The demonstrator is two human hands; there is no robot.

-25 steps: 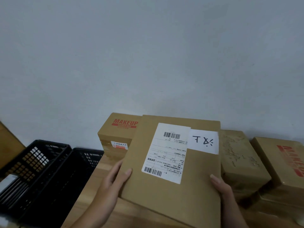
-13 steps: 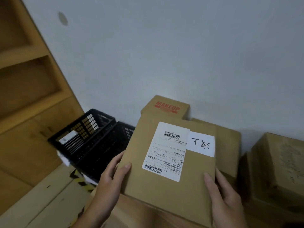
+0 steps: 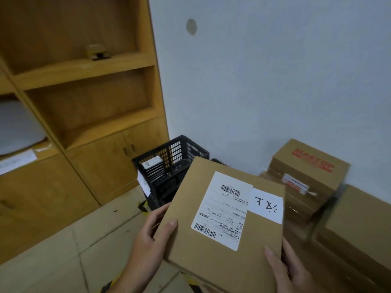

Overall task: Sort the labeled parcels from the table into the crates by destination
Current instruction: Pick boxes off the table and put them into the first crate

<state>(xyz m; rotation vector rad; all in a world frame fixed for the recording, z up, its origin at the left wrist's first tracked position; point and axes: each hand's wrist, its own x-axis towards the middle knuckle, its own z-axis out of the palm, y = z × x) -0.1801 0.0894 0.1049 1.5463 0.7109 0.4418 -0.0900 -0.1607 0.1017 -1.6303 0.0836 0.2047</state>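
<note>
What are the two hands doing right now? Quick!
Left hand: holding the flat brown parcel by its left edge, thumb on top.
Right hand: holding the same parcel at its near right corner.

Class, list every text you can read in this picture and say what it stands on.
"MAKEUP": red print on the cardboard box by the wall.
Handwritten slip on the held parcel: upside down, unsure.
Shipping label: too small.
Box sticker: blurred.
Crate tag: blurred.
</note>
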